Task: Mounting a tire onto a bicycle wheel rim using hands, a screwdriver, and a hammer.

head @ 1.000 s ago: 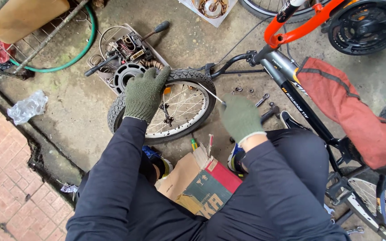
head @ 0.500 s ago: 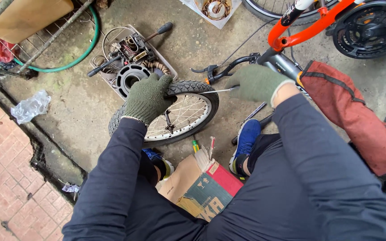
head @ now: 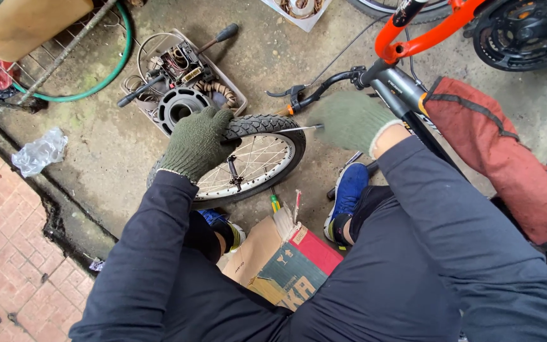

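Head view: small bike wheel (head: 248, 164) mid-frame on the concrete floor, being worked.
Left hand (head: 196, 142) fingers clamped on the tyre; right hand (head: 349, 120) (blurred, grip unclear) at a thin spoke (head: 299, 128). Brace the rim firmly.

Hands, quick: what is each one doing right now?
Left hand: closed on the small wheel's tyre.
Right hand: blurred, holding a thin spoke.

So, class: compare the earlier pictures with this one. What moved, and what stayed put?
The right hand rose from the ground by the bike frame and now holds a thin spoke out over the wheel. The left hand stayed gripping the tyre; the parts tray did not move.
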